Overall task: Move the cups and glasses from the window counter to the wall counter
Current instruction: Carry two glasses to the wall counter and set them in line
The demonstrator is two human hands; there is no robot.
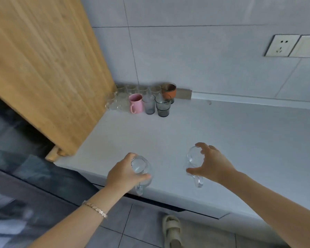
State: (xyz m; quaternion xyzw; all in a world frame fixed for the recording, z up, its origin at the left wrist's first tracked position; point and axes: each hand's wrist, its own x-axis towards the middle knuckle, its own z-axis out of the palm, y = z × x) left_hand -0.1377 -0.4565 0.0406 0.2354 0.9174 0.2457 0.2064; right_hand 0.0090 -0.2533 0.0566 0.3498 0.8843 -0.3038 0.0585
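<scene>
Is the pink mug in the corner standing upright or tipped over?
Upright. The pink mug stands on its base on the counter, open mouth facing up, handle at its side.

Arms: both bare to the edge of view, no sleeves showing.
Left hand (pixel 123 173): no rings that can be made out.
Bracelet (pixel 95 209): slim gold-toned link chain, up the left forearm from the grip.
Right hand (pixel 211 164): unadorned; wrist behind it bare.
Sandal (pixel 172 230): cream, thick-strapped, chunky sole, on the one foot showing below.
</scene>
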